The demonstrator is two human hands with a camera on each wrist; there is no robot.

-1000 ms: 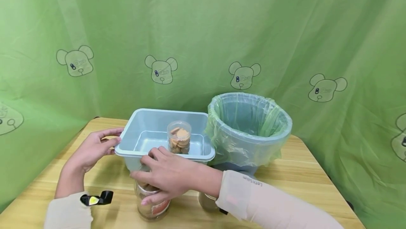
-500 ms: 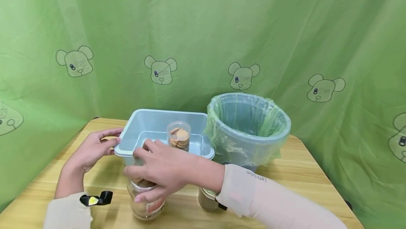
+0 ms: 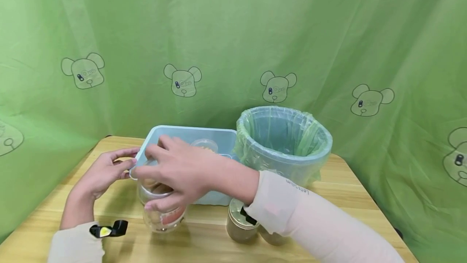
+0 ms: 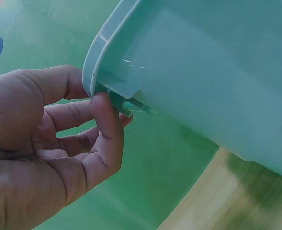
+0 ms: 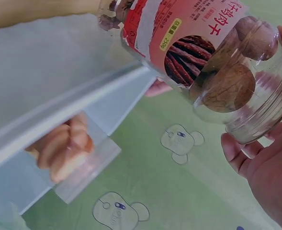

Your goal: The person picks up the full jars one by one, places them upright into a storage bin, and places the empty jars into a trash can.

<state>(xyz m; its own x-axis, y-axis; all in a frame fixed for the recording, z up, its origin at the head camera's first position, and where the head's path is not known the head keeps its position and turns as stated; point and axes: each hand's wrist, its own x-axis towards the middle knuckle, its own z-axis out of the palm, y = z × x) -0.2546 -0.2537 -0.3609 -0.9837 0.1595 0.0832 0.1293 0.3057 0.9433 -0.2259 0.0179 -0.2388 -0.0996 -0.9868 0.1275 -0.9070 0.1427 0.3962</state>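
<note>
My left hand (image 3: 102,174) pinches the left rim of a light blue plastic basin (image 3: 197,130) between thumb and fingers; the left wrist view shows the thumb on the rim's corner. My right hand (image 3: 178,169) grips a clear jar (image 3: 162,214) around its top, fingers spread over the mouth. The jar has a red label with a picture of dark sticks and holds round brown pieces (image 5: 227,88). It appears raised off the table, in front of the basin. Inside the basin stands a small clear tub of biscuits (image 3: 205,144), mostly behind my right hand.
A blue bin (image 3: 284,158) lined with a green plastic bag stands right of the basin. Two smaller jars, one with a lid (image 3: 241,228) and another (image 3: 273,236), stand near the front under my right forearm. Behind the wooden table (image 3: 339,206) hangs a green curtain (image 3: 226,32).
My right hand has moved up and to the left with the jar, toward the basin. The two smaller jars have come into fuller view. My left hand has stayed on the rim.
</note>
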